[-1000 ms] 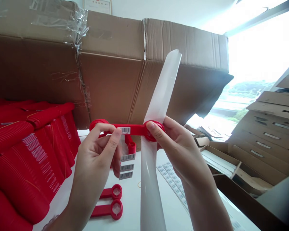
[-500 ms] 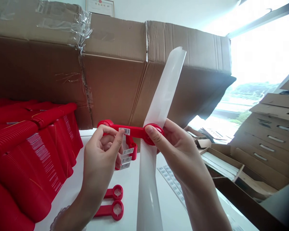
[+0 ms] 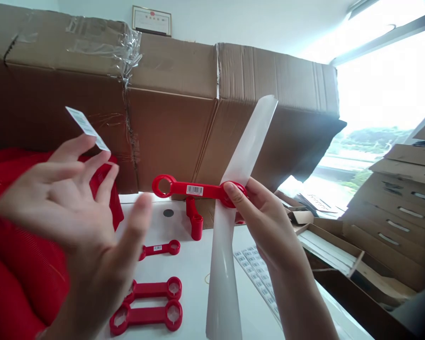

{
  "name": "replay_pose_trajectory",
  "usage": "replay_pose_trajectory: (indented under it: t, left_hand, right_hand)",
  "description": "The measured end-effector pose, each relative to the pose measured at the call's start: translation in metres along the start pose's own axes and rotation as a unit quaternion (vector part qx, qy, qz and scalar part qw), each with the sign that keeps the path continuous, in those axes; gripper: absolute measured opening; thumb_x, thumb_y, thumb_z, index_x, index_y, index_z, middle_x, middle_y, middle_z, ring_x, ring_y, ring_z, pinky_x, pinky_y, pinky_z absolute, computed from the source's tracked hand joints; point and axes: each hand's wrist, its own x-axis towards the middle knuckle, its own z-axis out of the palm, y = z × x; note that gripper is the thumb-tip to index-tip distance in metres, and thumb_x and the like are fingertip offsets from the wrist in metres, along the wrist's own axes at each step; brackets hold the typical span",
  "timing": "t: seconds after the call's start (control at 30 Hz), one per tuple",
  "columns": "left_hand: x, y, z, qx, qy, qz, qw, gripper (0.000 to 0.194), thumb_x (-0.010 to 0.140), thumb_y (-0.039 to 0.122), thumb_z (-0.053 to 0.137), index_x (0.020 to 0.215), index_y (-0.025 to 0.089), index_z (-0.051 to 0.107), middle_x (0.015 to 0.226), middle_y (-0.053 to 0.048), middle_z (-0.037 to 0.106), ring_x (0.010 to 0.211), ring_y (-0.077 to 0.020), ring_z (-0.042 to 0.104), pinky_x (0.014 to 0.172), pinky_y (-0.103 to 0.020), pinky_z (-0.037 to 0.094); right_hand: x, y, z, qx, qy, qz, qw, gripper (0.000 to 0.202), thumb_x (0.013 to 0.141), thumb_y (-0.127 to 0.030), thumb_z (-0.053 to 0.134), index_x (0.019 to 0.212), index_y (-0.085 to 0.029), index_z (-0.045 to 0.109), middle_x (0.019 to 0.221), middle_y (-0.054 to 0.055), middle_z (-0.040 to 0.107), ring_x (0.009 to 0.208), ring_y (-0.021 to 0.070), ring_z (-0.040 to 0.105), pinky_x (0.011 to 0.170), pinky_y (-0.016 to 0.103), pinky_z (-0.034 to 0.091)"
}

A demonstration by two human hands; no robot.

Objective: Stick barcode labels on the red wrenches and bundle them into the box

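My right hand pinches one ring end of a red two-ringed part together with a long glossy whitish strip. A barcode label lies flat on the part's bar. To the left, my left hand is raised with its thumb spread away. Small barcode stickers hang on its fingertips, and the hand is slightly blurred. Under it, more red two-ringed parts lie on the white table; a smaller-looking one has a label.
Large cardboard boxes stand across the back. Red ribbed items are piled at the left. A red piece stands near the boxes. Sticker sheets lie right of the strip, beside open cartons and stacked boxes.
My left hand has let go of the red part and moved left and nearer the camera, carrying the stickers. The label on the bar is now uncovered. My right hand keeps its hold.
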Motion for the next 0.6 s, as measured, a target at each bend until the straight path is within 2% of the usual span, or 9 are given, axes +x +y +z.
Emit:
replay_pose_trajectory:
  t: [0.03,0.07,0.1,0.2,0.27,0.37,0.47,0.53,0.6]
  left_hand:
    - [-0.002,-0.007,0.004,0.020,0.000,0.014,1.000,0.057,0.085,0.028,0.074,0.131,0.037,0.042,0.157,0.001,0.032,0.151,-0.0285,0.029,0.124,-0.053,0.035]
    - [-0.003,-0.014,0.009,0.039,0.000,0.018,0.999,0.060,0.084,0.030,0.076,0.133,0.034,0.040,0.157,-0.003,0.031,0.152,-0.0297,0.027,0.127,-0.056,0.028]
    - [-0.005,-0.021,0.014,0.051,-0.003,0.019,0.999,0.065,0.084,0.031,0.077,0.134,0.032,0.037,0.157,-0.006,0.030,0.151,-0.0303,0.029,0.127,-0.057,0.028]
    - [-0.011,-0.035,0.026,0.099,0.006,0.058,0.993,0.075,0.075,0.032,0.085,0.129,0.027,0.034,0.153,-0.014,0.034,0.141,-0.0336,0.044,0.119,-0.060,0.038]
    - [-0.013,-0.038,0.029,0.107,0.009,0.055,0.993,0.076,0.071,0.032,0.088,0.125,0.026,0.034,0.151,-0.016,0.036,0.134,-0.0337,0.050,0.112,-0.059,0.046]
    - [-0.014,-0.039,0.028,0.037,-0.007,0.011,0.999,0.064,0.080,0.029,0.082,0.121,0.027,0.033,0.146,-0.016,0.042,0.124,-0.0282,0.060,0.098,-0.049,0.057]
    - [-0.011,-0.041,0.024,-0.028,-0.039,-0.023,0.999,0.044,0.094,0.025,0.066,0.124,0.028,0.034,0.144,-0.012,0.046,0.120,-0.0220,0.064,0.099,-0.042,0.057]
    - [-0.008,-0.043,0.019,-0.036,-0.049,-0.064,0.996,0.042,0.096,0.030,0.064,0.128,0.030,0.037,0.148,-0.009,0.044,0.127,-0.0222,0.060,0.104,-0.042,0.054]
    - [-0.002,-0.044,0.014,-0.016,-0.065,-0.165,0.984,0.046,0.093,0.044,0.067,0.130,0.031,0.044,0.150,-0.008,0.045,0.134,-0.0265,0.054,0.109,-0.047,0.051]
  right_hand:
    - [-0.002,0.000,0.002,0.006,-0.010,0.002,1.000,0.033,0.089,-0.052,0.072,0.090,-0.020,0.065,0.083,0.003,0.067,0.072,0.0130,0.062,0.052,0.018,0.053]
    - [-0.003,-0.001,0.005,0.014,-0.021,0.002,1.000,0.032,0.090,-0.052,0.072,0.089,-0.020,0.065,0.082,0.002,0.066,0.072,0.0131,0.062,0.052,0.018,0.053]
    - [-0.006,-0.001,0.009,0.023,-0.033,0.002,0.999,0.032,0.090,-0.052,0.071,0.087,-0.021,0.063,0.080,0.001,0.065,0.071,0.0129,0.062,0.051,0.017,0.053]
    - [-0.012,-0.002,0.019,0.048,-0.066,0.003,0.997,0.035,0.091,-0.053,0.070,0.082,-0.021,0.059,0.074,-0.001,0.059,0.067,0.0117,0.060,0.050,0.017,0.051]
    - [-0.015,-0.002,0.024,0.061,-0.076,0.006,0.995,0.035,0.091,-0.053,0.070,0.082,-0.021,0.059,0.076,-0.001,0.060,0.068,0.0117,0.060,0.051,0.017,0.051]
    - [-0.015,-0.002,0.025,0.058,-0.072,0.012,0.996,0.035,0.090,-0.054,0.071,0.082,-0.021,0.061,0.076,0.000,0.061,0.069,0.0114,0.060,0.052,0.016,0.050]
    - [-0.011,-0.002,0.020,0.057,-0.076,0.022,0.995,0.035,0.089,-0.055,0.072,0.083,-0.021,0.064,0.076,0.000,0.062,0.069,0.0117,0.060,0.052,0.016,0.049]
    - [-0.009,-0.002,0.016,0.067,-0.085,0.033,0.994,0.034,0.089,-0.055,0.072,0.087,-0.022,0.067,0.079,0.001,0.064,0.070,0.0121,0.061,0.053,0.017,0.050]
    - [-0.006,-0.001,0.013,0.076,-0.094,0.047,0.992,0.033,0.089,-0.055,0.071,0.091,-0.022,0.069,0.081,0.001,0.066,0.070,0.0121,0.061,0.054,0.017,0.051]
